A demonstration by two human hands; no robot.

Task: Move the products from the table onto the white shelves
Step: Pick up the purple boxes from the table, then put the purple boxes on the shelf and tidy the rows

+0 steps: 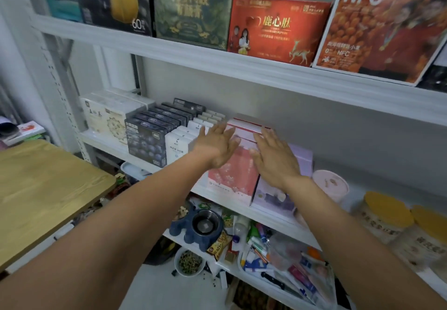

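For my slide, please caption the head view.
Left hand and right hand, both open, at pink boxes on a white shelf.

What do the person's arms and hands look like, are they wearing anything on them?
Both are bare. The left hand and right hand show no gloves, rings or wristbands. The left forearm and right forearm carry no sleeves, watch or markings down to the frame's edge.
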